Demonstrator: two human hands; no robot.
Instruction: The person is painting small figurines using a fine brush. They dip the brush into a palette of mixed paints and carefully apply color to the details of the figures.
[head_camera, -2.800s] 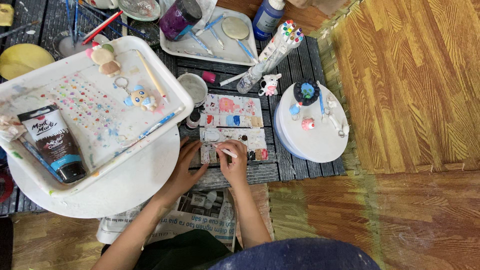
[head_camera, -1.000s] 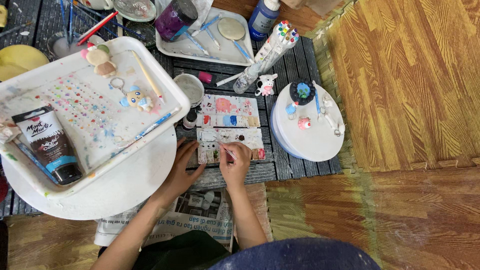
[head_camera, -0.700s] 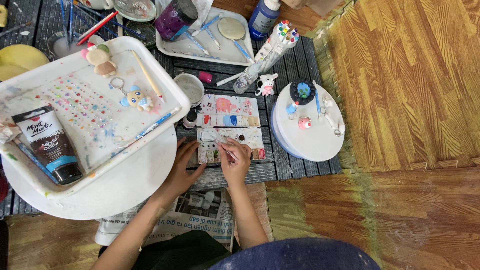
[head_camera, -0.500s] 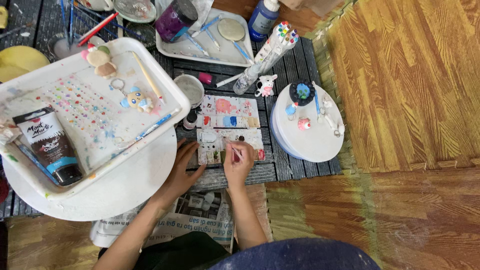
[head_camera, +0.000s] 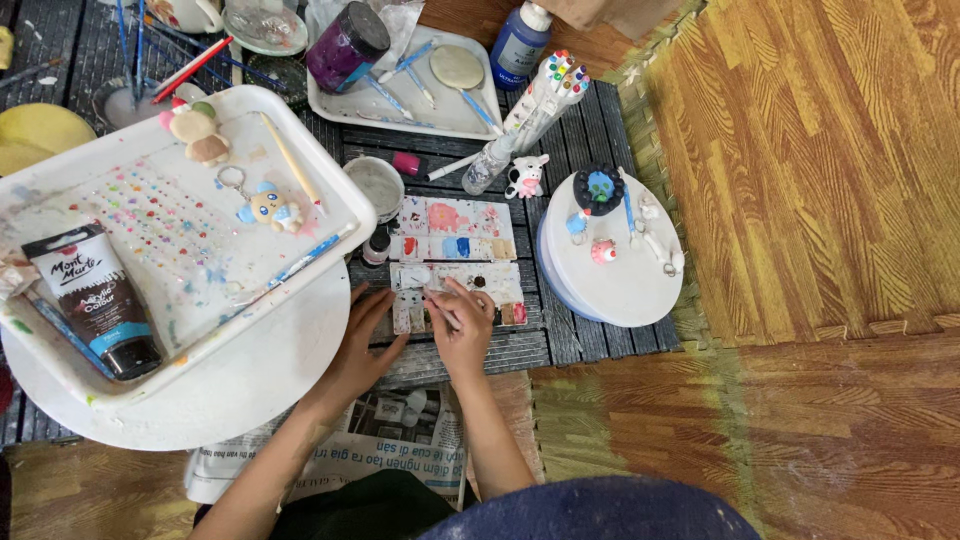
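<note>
My right hand grips a thin paintbrush whose tip rests on the lower white paint palette, smeared with white, brown and red paint. My left hand lies flat with fingers spread on the dark slatted mat, its fingertips touching the palette's left edge. A second palette with pink, red, blue and tan paint lies just above.
A white tray on a round white board holds a black paint tube, small figurines and brushes. A round white lid with tiny painted pieces sits right. A small cup, purple jar, blue bottle and newspaper surround.
My right hand shifted the brush slightly over the lower palette. The left hand stayed beside the palette. The view drifted a little.
</note>
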